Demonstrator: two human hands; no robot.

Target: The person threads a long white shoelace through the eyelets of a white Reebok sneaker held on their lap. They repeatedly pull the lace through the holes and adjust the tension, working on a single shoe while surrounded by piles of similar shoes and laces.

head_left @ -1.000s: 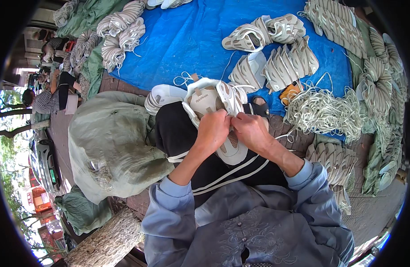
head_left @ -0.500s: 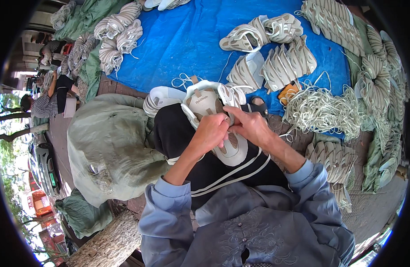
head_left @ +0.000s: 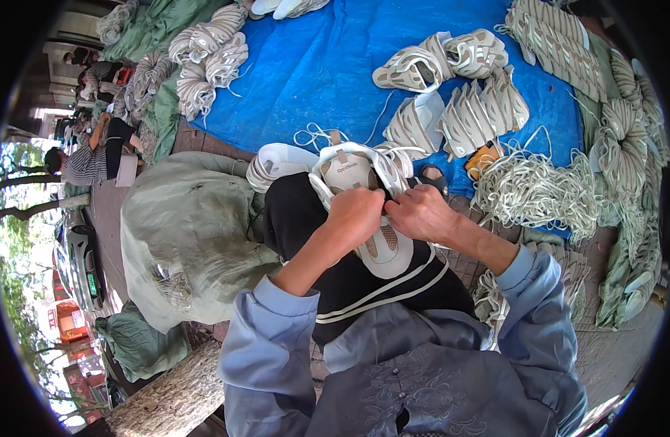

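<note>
A blue tarp (head_left: 313, 80) lies on paving (head_left: 110, 233). Over a shoe (head_left: 390, 261), left hand (head_left: 354, 217) and right hand (head_left: 423, 213) pinch closed, their hold hidden.

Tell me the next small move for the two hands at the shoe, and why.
Probably draw the right hand slightly outward, left hand steady. Both hands' fingers curl close together over the white-and-tan shoe, which rests on the black trousers, toe toward the person. What they pinch is hidden, so a gentle pull seems wisest.
</note>
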